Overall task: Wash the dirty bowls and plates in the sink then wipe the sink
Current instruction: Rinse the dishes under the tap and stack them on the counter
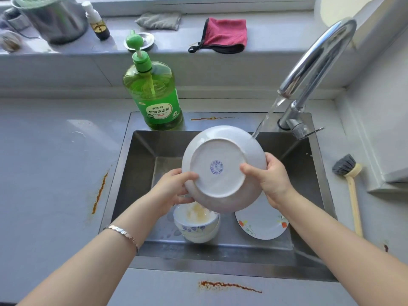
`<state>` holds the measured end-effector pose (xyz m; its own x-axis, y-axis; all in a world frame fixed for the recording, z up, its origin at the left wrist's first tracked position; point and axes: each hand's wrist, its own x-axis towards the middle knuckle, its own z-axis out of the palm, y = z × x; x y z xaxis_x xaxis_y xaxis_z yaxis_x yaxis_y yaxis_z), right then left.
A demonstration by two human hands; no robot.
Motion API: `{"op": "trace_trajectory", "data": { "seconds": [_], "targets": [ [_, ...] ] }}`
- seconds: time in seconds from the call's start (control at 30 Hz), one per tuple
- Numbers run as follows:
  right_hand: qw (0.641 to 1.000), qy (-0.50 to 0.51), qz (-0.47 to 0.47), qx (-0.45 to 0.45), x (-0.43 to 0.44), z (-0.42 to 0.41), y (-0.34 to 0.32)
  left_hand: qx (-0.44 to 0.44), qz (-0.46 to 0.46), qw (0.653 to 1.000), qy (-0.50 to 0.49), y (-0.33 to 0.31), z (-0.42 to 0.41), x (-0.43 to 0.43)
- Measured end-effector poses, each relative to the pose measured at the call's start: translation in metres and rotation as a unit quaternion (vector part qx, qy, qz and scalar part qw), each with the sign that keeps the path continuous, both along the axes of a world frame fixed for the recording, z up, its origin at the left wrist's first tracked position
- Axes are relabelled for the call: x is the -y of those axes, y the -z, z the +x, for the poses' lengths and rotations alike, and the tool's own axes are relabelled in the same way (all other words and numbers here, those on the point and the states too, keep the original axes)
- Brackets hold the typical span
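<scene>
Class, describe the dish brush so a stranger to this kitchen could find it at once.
Start at the steel sink. On the counter to its right lies the dish brush. Unlike the shiny tap nearby, it lies flat, with a pale handle and dark grey bristles.

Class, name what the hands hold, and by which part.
The left hand and right hand grip the white plate by opposite rim edges, underside towards camera.

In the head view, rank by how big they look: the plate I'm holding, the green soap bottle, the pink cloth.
1. plate, though it is nearest the camera.
2. soap bottle.
3. pink cloth, farthest back.
</scene>
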<state>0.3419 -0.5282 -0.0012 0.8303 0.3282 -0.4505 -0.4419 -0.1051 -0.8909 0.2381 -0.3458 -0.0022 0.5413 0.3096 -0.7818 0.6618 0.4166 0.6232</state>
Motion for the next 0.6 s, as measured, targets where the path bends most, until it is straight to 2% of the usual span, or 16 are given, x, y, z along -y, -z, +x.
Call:
{"op": "trace_trajectory", "data": {
  "seconds": [0.1,0.2,0.23,0.3,0.33,0.37,0.4,0.43,0.5,0.53,0.6],
  "targets": [
    [0.987,-0.047,-0.074,0.133,0.0,0.002,-0.007,-0.016,-0.078,0.996,-0.048,-0.011,0.009,0.003],
    [0.937,-0.152,-0.151,0.276,0.009,-0.005,-0.015,-0.023,-0.191,0.979,-0.067,-0.023,0.021,0.011],
    [0.904,-0.191,-0.168,0.343,0.013,-0.01,-0.015,-0.025,-0.212,0.975,-0.067,-0.026,0.025,0.015],
    [0.815,-0.252,-0.189,0.487,0.019,-0.019,-0.011,-0.02,-0.231,0.97,-0.069,-0.026,0.028,0.021],
    [0.775,-0.273,-0.196,0.535,0.024,-0.022,-0.006,-0.018,-0.232,0.97,-0.074,-0.025,0.027,0.025],
    [0.754,-0.296,-0.195,0.553,0.031,-0.023,0.0,-0.016,-0.227,0.97,-0.081,-0.023,0.025,0.029],
    [0.755,-0.319,-0.187,0.542,0.039,-0.023,0.006,-0.013,-0.215,0.972,-0.089,-0.02,0.022,0.033],
    [0.785,-0.332,-0.173,0.493,0.046,-0.022,0.008,-0.005,-0.194,0.976,-0.095,-0.016,0.018,0.037],
    [0.875,-0.317,-0.13,0.341,0.059,-0.022,0.015,0.03,-0.142,0.984,-0.105,-0.014,0.014,0.043],
    [0.912,-0.273,-0.122,0.281,0.064,-0.022,0.019,0.056,-0.116,0.986,-0.106,-0.014,0.013,0.043],
    [0.962,-0.161,-0.146,0.167,0.069,-0.018,0.033,0.113,-0.077,0.987,-0.089,-0.015,0.013,0.04]
  ]
}}
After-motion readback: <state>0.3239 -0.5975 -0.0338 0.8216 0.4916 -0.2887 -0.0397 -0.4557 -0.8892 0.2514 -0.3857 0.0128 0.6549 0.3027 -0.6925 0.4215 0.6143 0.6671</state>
